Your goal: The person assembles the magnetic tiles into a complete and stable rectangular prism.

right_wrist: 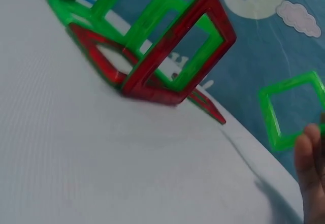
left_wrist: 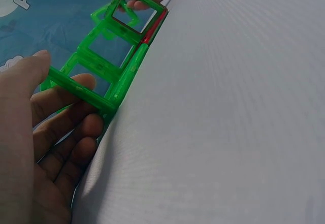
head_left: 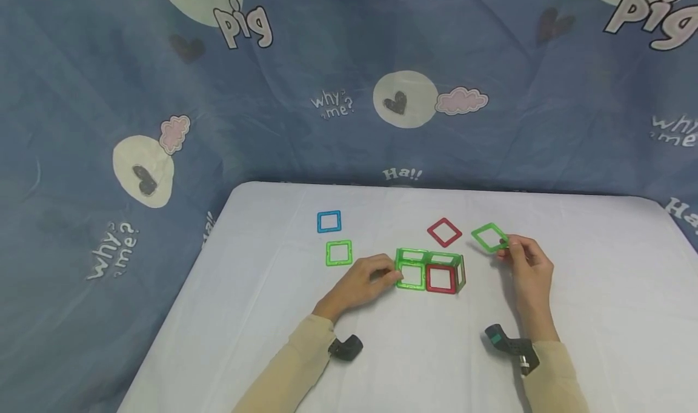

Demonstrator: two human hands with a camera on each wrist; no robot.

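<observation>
screened-off spot, whether home or studio unclear: blue cartoon-print fabric [head_left: 327,49] hangs behind a white cloth-covered table [head_left: 414,352].

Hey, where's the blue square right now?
In the head view, the blue square lies left of centre on the white table, toward its far edge, just beyond the flat green square beside the left hand.

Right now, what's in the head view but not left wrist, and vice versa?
Head only: the blue square plastic frame and the beige fabric sleeves.
Left wrist only: the palm side of the left hand.
Both: the structure of green and red square plastic frames, the right hand, the white tabletop and the blue printed backdrop.
</observation>
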